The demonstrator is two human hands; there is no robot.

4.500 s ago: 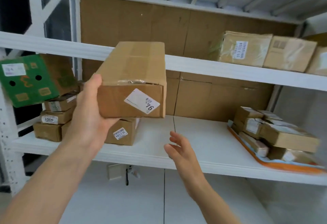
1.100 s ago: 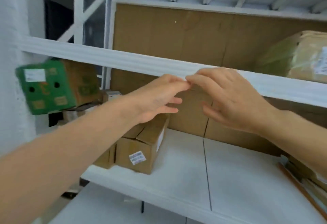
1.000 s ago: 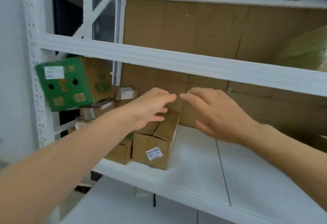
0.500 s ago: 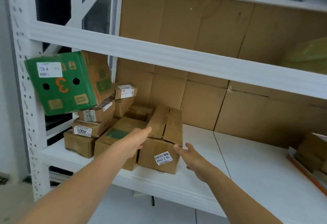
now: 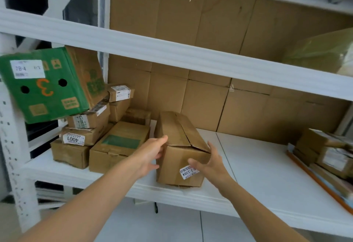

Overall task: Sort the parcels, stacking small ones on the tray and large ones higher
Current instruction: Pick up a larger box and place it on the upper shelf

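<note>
Cardboard parcel (image 5: 179,146): lengthwise at the lower shelf's (image 5: 257,175) front edge; long, so likely bound higher
Left hand (image 5: 150,154): fingers spread, pressing its left side; nothing clasped
Right hand (image 5: 210,163): spread on the labelled end; together they look set to squeeze and lift it

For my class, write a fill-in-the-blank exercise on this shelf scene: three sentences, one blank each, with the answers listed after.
The left hand and the right hand both touch the brown box whose label ends in ____.
The tilted green box bears the orange digit ____.
The orange tray lies at the ____ end of the shelf.
Answers: 3304; 3; right.
</note>
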